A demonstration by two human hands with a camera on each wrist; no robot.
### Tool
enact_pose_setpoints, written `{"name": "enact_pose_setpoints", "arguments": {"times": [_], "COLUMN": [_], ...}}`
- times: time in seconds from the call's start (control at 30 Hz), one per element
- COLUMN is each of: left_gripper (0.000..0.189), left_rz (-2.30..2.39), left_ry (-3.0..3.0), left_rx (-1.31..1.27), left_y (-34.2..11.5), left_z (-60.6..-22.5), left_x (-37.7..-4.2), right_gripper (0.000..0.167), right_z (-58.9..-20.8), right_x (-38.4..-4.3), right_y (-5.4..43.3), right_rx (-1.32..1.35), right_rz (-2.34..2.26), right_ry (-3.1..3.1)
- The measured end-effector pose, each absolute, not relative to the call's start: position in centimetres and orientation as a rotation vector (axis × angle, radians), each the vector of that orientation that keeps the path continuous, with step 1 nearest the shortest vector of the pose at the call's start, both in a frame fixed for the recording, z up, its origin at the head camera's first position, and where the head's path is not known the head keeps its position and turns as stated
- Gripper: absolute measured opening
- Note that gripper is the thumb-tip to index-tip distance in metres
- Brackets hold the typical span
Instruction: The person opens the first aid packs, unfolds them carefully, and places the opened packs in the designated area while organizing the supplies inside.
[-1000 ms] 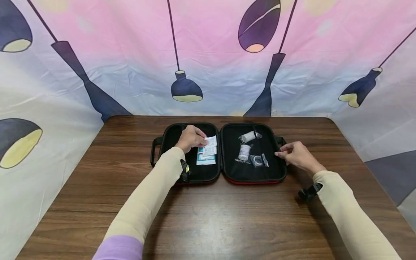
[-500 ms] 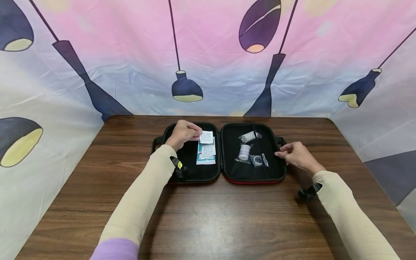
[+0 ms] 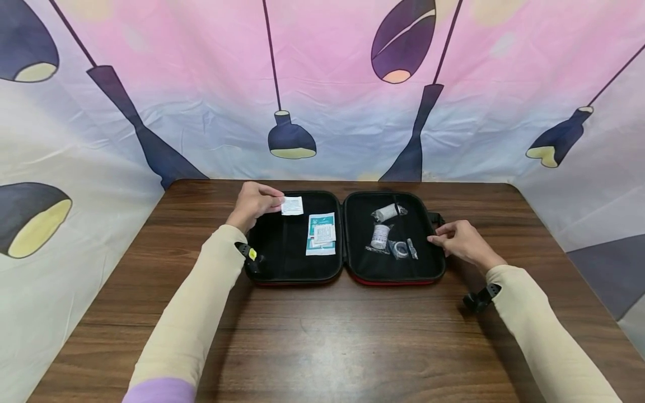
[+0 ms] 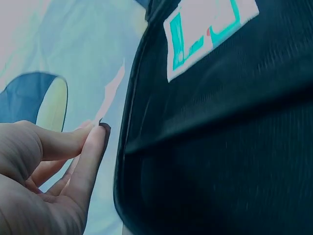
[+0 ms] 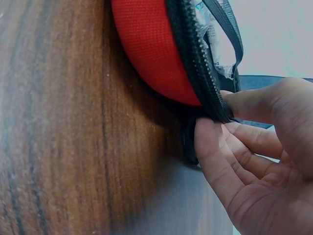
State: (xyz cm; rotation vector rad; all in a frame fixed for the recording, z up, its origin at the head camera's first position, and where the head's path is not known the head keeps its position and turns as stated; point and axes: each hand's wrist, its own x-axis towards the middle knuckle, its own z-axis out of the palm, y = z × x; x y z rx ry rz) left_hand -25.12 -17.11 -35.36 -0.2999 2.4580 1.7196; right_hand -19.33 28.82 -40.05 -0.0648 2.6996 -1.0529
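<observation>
An unzipped case point(image 3: 297, 274), black inside and red outside, lies spread flat on the table. My left hand point(image 3: 254, 204) pinches a small white printed packet point(image 3: 292, 206) by its edge, over the far left part of the case. In the left wrist view that packet point(image 4: 110, 93) shows edge-on between thumb and fingertip. White-and-teal packets point(image 3: 321, 235) lie in the left half, near the hinge. At the outer edge of the right half, my right hand point(image 3: 461, 240) grips the zippered rim point(image 5: 208, 88) between thumb and fingers.
In the right half sit a wrapped white roll point(image 3: 387, 211), a second white roll point(image 3: 379, 236), a bagged ring-shaped item point(image 3: 400, 249) and a slim wrapped piece point(image 3: 412, 248). A black handle point(image 3: 434, 218) is at the right side. Behind the wooden table point(image 3: 322, 347) hangs a lamp-patterned cloth point(image 3: 332, 67).
My left hand has lifted the small white packet off the other packets and carried it left, toward the far left of the case. The right hand has stayed on the rim.
</observation>
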Motion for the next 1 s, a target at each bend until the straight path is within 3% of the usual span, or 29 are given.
{"name": "enact_pose_setpoints", "arguments": {"times": [0.5, 1.0], "left_gripper": [0.022, 0.017], "left_rz": [1.539, 1.31], "left_ry": [2.626, 2.759], "left_rx": [-0.311, -0.208], "left_y": [-20.4, -19.3], "left_z": [-35.7, -36.7], "left_x": [-24.0, -24.1], "right_gripper": [0.048, 0.045], "right_z": [-40.2, -40.3], "right_x": [-19.3, -19.3], "right_y": [29.0, 29.1], "right_rx": [-0.09, -0.11], "right_rz": [-1.074, -1.08], "right_ry": [2.704, 2.706]}}
